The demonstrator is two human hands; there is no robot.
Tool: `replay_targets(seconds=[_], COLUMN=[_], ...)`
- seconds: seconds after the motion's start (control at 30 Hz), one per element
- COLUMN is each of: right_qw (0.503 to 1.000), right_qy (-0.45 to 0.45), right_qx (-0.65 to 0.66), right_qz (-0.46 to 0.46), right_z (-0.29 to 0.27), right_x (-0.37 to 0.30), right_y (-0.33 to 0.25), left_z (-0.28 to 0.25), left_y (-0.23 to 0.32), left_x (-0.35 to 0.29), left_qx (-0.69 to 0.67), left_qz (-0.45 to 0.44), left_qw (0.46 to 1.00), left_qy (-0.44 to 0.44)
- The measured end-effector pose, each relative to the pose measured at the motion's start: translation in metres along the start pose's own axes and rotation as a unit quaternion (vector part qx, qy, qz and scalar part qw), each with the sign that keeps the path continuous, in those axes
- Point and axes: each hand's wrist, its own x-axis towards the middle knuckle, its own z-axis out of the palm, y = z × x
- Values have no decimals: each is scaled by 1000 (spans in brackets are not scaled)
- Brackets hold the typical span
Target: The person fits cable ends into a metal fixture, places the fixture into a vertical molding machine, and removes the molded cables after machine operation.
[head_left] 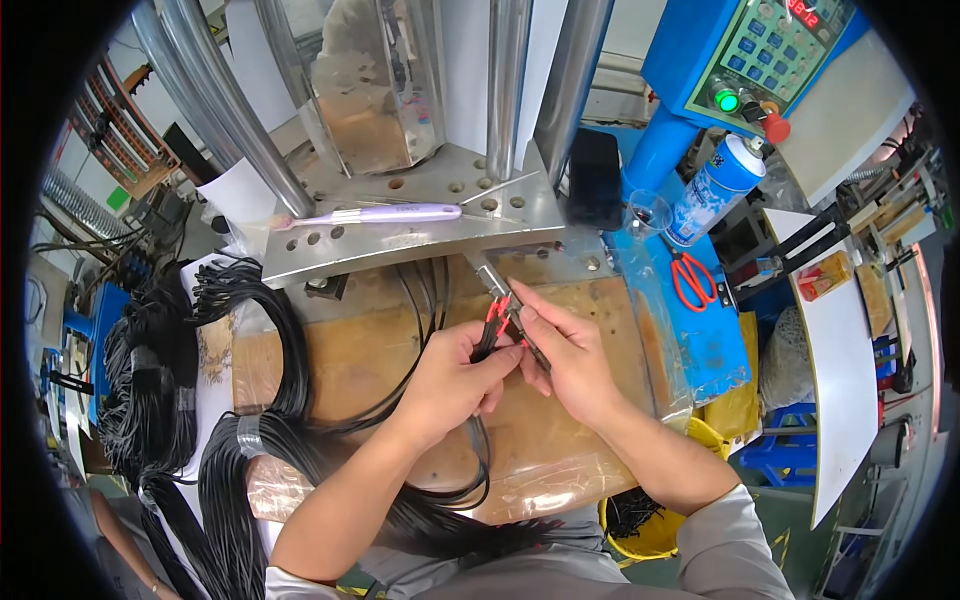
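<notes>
Both hands meet in front of the press, above a brown film-covered board (380, 350). My left hand (450, 380) is closed, pinching black cable ends (487, 345) with red wires (498, 308) at their tips. My right hand (572, 350) is closed close beside it, around a thin dark metal tool (535, 350) whose kind is mostly hidden by the fingers. A small bright metal piece (489, 277) sits just beyond the red wires, below the steel plate (400, 240). Loops of black cable run from the left hand toward the board's front.
Thick black cable bundles (285, 350) lie to the left. A purple-handled toothbrush (410, 213) rests on the plate. To the right are red-handled scissors (692, 282), a spray can (715, 190) and a control box (765, 60). A yellow bin (655, 545) stands below. Another person's arm (125, 545) shows lower left.
</notes>
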Motion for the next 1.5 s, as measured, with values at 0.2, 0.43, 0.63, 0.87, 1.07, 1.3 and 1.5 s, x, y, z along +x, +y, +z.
replay_targets(seconds=[0.2,0.43,0.63,0.87,1.07,1.3,1.5], right_qw=[990,994,997,999,993,999,998], right_qy=[-37,-21,-34,-45,-37,21,4], right_qx=[133,106,55,-24,105,-25,-59], right_qz=[32,27,31,16,39,33,8], right_z=[-3,-5,-5,-4,-15,-13,-11], right_x=[-1,0,-1,-5,-2,2,1], right_y=[-8,-7,-5,-3,-15,-12,-4], left_z=[3,3,0,-1,-18,-4,-1], left_y=[-3,-6,-10,-1,0,-1,-8], left_x=[-1,-1,1,-2,-5,-3,-2], left_qx=[-28,-1,95,-33,-191,27,40], left_qz=[34,42,84,43,43,54,61], left_qw=[998,996,988,997,979,994,994], left_qy=[49,75,84,61,64,92,81])
